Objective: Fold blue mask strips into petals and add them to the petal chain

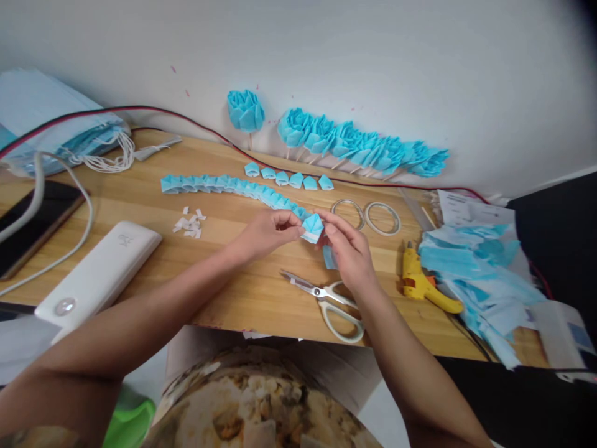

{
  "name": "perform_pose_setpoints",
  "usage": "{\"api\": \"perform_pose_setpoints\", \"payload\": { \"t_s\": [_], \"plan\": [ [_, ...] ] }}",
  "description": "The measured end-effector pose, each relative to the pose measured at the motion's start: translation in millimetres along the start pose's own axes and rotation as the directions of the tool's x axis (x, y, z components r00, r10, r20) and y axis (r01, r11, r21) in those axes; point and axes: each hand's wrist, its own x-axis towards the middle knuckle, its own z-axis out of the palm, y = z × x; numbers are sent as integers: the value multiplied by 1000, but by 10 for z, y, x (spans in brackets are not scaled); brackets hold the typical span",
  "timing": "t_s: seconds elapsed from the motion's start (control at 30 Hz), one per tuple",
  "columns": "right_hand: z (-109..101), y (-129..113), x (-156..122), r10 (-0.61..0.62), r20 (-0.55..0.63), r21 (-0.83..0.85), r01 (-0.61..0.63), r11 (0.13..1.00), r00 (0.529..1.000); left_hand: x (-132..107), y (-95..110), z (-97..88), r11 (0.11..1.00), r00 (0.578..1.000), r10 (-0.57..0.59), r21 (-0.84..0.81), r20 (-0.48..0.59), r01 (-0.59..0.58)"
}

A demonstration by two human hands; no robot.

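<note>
Between my two hands is a small folded blue petal with a white lower edge. My left hand pinches its left side between thumb and fingertips. The fingers of my right hand close on its right side. A flat blue strip hangs just below the right fingers. Behind my hands a long curved row of folded blue petals lies on the table. Several more folded petals stand separately farther back. White-handled scissors lie partly open beneath my right wrist.
Blue flowers on sticks lean against the wall. Two tape rolls and a yellow glue gun lie right, beside blue scraps. Left are white paper bits, a white power bank, a phone and bagged material.
</note>
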Motion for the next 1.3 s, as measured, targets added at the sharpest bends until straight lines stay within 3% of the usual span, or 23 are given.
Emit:
{"api": "perform_pose_setpoints", "payload": {
  "t_s": [0.43, 0.63, 0.73, 0.83, 0.9, 0.97, 1.07, 1.3],
  "plan": [
    [43, -9, 8, -19, -11, -46, 18, 999, 1000, -8, -12, 39, 999, 998, 39, 3, 47, -39],
    [-37, 19, 55, -50, -105, -61, 44, 997, 993, 12, -21, 5, 1000, 999, 10, -9, -35, -11],
    [-76, -129, -27, -80, -93, -199, 60, 978, 992, 31, -11, -27, 999, 997, -13, -50, -82, 9],
    [-83, -317, -211, -136, 132, -495, 184, 849, 982, 37, 6, -45, 996, 994, -31, -81, -109, 22],
    [-67, -365, -355, -149, 337, -624, 339, 705, 930, 30, 18, -43, 996, 992, -37, -91, -119, 26],
    [-39, -323, -483, -159, 458, -660, 454, 598, 875, 20, 23, -33, 995, 993, -34, -101, -117, 22],
    [16, -175, -612, -201, 498, -665, 520, 535, 844, 12, 16, -16, 992, 995, -16, -124, -99, 3],
    [110, -44, -672, -281, 462, -722, 541, 430, 841, 11, 9, -5, 993, 996, -19, -117, -90, 8]
  ]
}}
